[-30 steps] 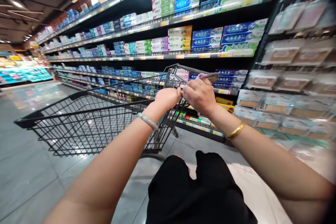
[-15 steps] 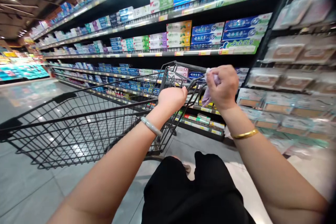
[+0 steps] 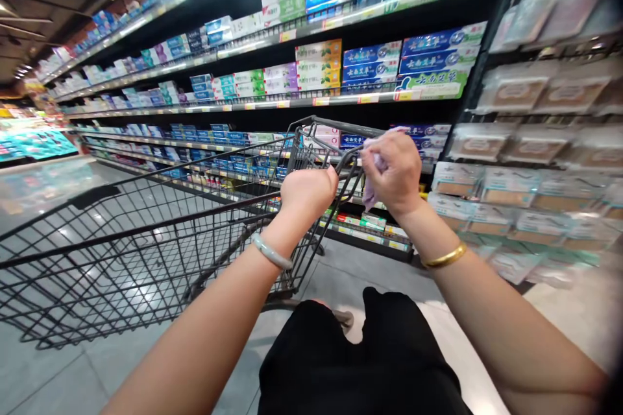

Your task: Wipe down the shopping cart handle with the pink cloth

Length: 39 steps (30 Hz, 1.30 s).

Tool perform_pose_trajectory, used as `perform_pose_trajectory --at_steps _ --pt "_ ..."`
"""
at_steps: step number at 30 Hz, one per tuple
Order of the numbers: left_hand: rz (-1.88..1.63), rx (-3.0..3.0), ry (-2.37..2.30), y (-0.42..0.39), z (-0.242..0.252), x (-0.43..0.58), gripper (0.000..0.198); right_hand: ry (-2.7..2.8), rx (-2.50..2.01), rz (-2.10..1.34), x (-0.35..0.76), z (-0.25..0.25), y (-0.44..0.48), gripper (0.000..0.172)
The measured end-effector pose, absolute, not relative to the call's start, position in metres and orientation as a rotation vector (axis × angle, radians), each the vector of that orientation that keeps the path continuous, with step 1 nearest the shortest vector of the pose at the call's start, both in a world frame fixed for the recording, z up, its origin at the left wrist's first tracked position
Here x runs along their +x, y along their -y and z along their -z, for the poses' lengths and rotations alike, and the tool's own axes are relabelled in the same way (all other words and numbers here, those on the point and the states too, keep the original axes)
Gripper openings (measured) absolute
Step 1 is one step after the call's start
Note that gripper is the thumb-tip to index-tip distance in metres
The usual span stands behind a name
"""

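Note:
A black wire shopping cart [image 3: 146, 228] stands in front of me, its basket stretching to the left. My left hand [image 3: 307, 189] is closed on the near side of the cart's handle end, a pale bangle on its wrist. A crumpled pale purple cloth [image 3: 370, 193] is bunched in my closed right hand [image 3: 398, 172]. That hand rests at the right end of the cart's grey handle bar [image 3: 341, 125], with the cloth against the bar. My fingers hide part of the cloth and the spot it touches.
Long shelves [image 3: 233, 108] of boxed goods run along the aisle behind the cart. Hanging packs [image 3: 516, 91] fill a rack on the right. Grey floor tiles [image 3: 335, 279] lie beneath, and a lit display [image 3: 34, 142] stands far left.
Both hands and the cart's handle end have shifted slightly left in view, as have the shelves. The cart basket sits a little lower and farther left. Both hands keep their holds.

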<state>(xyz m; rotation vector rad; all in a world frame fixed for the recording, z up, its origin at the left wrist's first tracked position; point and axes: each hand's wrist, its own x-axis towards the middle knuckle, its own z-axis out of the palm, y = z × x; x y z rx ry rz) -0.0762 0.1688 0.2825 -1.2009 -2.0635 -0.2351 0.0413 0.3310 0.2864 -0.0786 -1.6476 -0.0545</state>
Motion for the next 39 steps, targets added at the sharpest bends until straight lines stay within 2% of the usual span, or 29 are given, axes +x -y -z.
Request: perform_pose_trajectory --at_steps 7,12,18,21,24,28,32,36,39 --pt "0.253 -1.151 2.099 -0.17 -0.28 -0.077 0.075 1.37 -0.191 -0.086 0.024 -0.276 -0.311 0.024" --pt "0.219 -1.194 2.068 -0.168 -0.278 -0.08 0.063 1.578 0.04 -0.151 0.009 -0.252 -0.277 0.011" --pt "0.23 -1.111 2.036 -0.169 -0.276 -0.081 0.073 1.382 -0.106 -0.438 0.013 -0.235 -0.266 0.014" --pt "0.194 -1.081 2.031 -0.17 -0.275 -0.082 0.077 1.56 0.001 -0.424 0.012 -0.226 -0.265 0.013" --pt "0.196 -1.027 2.025 -0.172 -0.275 -0.081 0.08 1.457 -0.061 -0.361 0.01 -0.22 -0.27 0.009" --pt "0.224 -1.015 2.067 -0.175 -0.276 -0.077 0.079 1.418 -0.258 -0.307 0.006 -0.216 -0.269 0.016" --pt "0.236 -0.993 2.089 -0.177 -0.276 -0.074 0.078 1.565 -0.216 -0.353 0.005 -0.211 -0.266 0.023" --pt "0.289 -0.976 2.066 -0.179 -0.274 -0.073 0.074 1.36 -0.337 -0.556 -0.001 -0.2 -0.285 0.031" --pt "0.307 -0.976 2.069 -0.18 -0.273 -0.071 0.073 1.234 -0.413 -0.919 -0.018 -0.181 -0.293 0.032"
